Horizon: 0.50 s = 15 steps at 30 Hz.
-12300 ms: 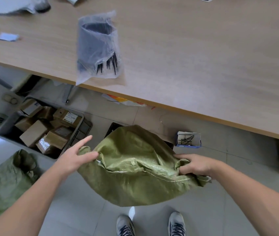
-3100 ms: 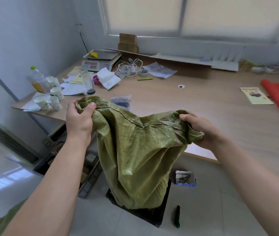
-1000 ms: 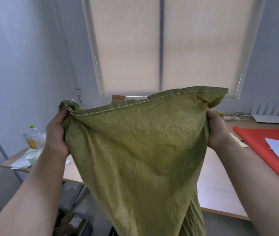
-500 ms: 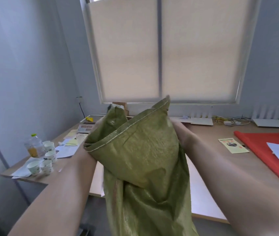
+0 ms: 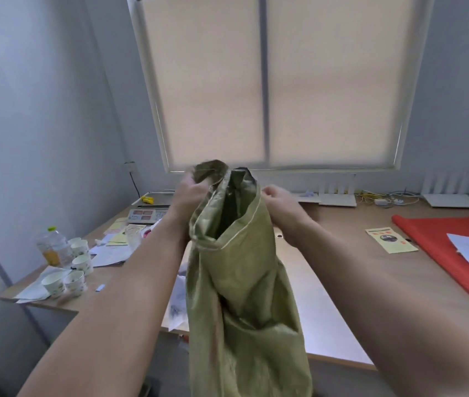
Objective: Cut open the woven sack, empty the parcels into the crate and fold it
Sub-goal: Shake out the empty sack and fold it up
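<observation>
The green woven sack [image 5: 242,282] is held up in front of the desk [image 5: 348,222] and hangs straight down. Its bunched top is gripped by the curled fingers of the left hand [image 5: 190,193]. The right hand [image 5: 280,206] is seen against the right edge of the sack, fingers curled; whether fabric is pinched cannot be told.
</observation>
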### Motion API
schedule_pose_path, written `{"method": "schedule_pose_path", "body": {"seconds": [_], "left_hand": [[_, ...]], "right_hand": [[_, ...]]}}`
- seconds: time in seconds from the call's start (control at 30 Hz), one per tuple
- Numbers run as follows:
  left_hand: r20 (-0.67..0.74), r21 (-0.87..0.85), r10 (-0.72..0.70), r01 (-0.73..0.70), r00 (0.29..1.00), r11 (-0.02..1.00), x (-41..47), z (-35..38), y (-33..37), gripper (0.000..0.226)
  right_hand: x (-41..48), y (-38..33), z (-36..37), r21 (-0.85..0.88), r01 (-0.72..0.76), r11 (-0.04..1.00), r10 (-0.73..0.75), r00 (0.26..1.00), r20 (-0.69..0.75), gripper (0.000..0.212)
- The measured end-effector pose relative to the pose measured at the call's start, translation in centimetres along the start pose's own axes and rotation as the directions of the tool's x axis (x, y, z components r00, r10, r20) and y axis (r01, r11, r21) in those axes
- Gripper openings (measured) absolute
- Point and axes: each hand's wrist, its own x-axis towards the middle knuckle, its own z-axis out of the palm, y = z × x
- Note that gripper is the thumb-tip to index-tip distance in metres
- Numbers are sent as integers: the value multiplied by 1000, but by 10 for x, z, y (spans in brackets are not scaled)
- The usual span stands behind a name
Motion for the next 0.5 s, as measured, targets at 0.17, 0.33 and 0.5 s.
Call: {"method": "schedule_pose_path", "body": {"seconds": [0.17, 0.33, 0.5], "left_hand": [[-373, -172, -106, 44, 922, 984, 19, -18, -12, 19], [-463, -216, -128, 28, 877, 976, 25, -15, -8, 19], [-345, -125, -34, -11, 938, 992, 17, -11, -8, 22]], "right_hand": [[-14, 4, -26, 138, 161, 977, -176, 979, 103, 23], [-23, 10, -19, 19, 203, 979, -188, 864, 468, 73], [-13, 12, 6, -121, 221, 968, -213, 974, 74, 19]]}}
